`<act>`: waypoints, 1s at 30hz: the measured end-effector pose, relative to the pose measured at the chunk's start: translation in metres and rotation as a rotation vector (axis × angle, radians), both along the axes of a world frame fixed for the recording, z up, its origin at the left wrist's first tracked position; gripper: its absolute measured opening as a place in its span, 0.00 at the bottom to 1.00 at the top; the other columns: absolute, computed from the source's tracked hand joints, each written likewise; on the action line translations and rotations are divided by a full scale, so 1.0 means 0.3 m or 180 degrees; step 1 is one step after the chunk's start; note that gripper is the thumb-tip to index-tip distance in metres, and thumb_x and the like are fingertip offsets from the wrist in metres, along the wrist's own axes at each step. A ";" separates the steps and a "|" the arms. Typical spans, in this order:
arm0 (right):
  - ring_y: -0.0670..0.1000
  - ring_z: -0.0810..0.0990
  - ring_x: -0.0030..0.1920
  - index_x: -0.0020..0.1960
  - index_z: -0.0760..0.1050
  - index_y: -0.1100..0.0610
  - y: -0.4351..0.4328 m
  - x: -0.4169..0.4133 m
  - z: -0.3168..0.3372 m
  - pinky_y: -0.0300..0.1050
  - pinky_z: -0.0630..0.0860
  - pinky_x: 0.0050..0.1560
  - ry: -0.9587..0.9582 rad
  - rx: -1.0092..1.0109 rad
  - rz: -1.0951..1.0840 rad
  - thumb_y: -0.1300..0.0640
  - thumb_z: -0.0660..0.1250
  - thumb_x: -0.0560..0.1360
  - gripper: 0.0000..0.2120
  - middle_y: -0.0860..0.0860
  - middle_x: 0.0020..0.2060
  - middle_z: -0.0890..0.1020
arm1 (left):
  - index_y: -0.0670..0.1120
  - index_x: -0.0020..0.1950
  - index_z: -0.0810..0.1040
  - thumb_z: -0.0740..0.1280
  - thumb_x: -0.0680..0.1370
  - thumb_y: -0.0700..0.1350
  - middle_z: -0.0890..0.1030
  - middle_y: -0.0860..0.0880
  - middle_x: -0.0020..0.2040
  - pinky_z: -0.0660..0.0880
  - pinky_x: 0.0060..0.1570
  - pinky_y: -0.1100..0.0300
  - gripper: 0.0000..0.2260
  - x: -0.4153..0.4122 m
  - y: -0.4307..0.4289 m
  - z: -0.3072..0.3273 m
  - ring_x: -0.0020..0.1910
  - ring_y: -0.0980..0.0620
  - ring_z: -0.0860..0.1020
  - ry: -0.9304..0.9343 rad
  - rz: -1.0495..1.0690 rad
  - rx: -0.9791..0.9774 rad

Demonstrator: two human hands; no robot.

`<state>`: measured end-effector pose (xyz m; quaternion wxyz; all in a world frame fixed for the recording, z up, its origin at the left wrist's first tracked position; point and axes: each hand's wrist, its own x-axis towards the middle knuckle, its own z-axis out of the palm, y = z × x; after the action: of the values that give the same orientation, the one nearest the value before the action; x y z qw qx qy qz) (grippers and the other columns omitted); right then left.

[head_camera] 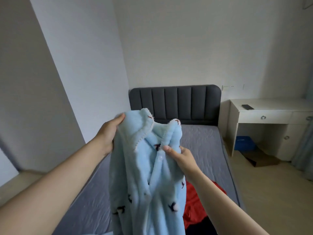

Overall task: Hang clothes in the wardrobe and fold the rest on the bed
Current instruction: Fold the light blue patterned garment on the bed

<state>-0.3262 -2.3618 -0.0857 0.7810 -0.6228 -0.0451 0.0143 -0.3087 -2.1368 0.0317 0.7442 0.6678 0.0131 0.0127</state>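
Observation:
A fluffy light-blue garment (140, 175) with small dark and white figures hangs in front of me over the bed (203, 143). My left hand (110, 133) grips its upper left edge near the collar. My right hand (179, 156) pinches a fold of the same garment at its upper right. A red garment (198, 204) lies crumpled on the grey sheet behind the blue one, with something dark beside it at the bottom edge. No wardrobe is in view.
A dark grey padded headboard (175, 102) stands against the far wall. A white desk (271, 114) with a phone (247, 107) on top is at the right; a blue bag (244, 143) and flat cardboard (260, 160) lie under it. A curtain (304, 150) hangs far right.

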 end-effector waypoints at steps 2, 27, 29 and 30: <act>0.51 0.85 0.40 0.42 0.83 0.57 -0.047 0.008 0.036 0.40 0.79 0.35 -0.0284 -0.0378 -0.0336 0.40 0.80 0.57 0.24 0.52 0.38 0.86 | 0.43 0.48 0.82 0.64 0.78 0.56 0.84 0.48 0.44 0.73 0.39 0.60 0.16 0.013 0.043 -0.053 0.44 0.49 0.81 -0.0395 0.0594 0.1348; 0.46 0.67 0.28 0.32 0.69 0.60 -0.514 -0.246 0.239 0.44 0.64 0.33 -0.0682 -0.2138 -0.1617 0.34 0.72 0.65 0.29 0.49 0.27 0.70 | 0.53 0.44 0.81 0.69 0.76 0.39 0.82 0.55 0.37 0.72 0.38 0.67 0.09 -0.250 -0.292 -0.216 0.38 0.60 0.78 -0.2334 0.0227 0.1965; 0.48 0.70 0.31 0.37 0.72 0.67 -0.520 -0.293 0.253 0.44 0.66 0.35 -0.0654 -0.2069 -0.1622 0.35 0.73 0.65 0.33 0.50 0.29 0.72 | 0.49 0.35 0.80 0.68 0.77 0.42 0.79 0.56 0.32 0.69 0.32 0.71 0.10 -0.271 -0.316 -0.195 0.32 0.61 0.74 -0.1913 0.0357 0.1470; 0.48 0.71 0.31 0.38 0.73 0.68 -0.523 -0.319 0.262 0.45 0.66 0.35 -0.0639 -0.2072 -0.1647 0.35 0.73 0.65 0.33 0.50 0.29 0.73 | 0.45 0.35 0.80 0.68 0.77 0.44 0.79 0.56 0.31 0.70 0.32 0.70 0.11 -0.279 -0.322 -0.181 0.32 0.59 0.74 -0.1595 0.0364 0.1162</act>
<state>-0.4219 -2.5188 -0.0072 0.5132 -0.8259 0.0437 -0.2293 -0.3925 -2.2333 -0.0227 0.5901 0.7646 -0.1356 0.2208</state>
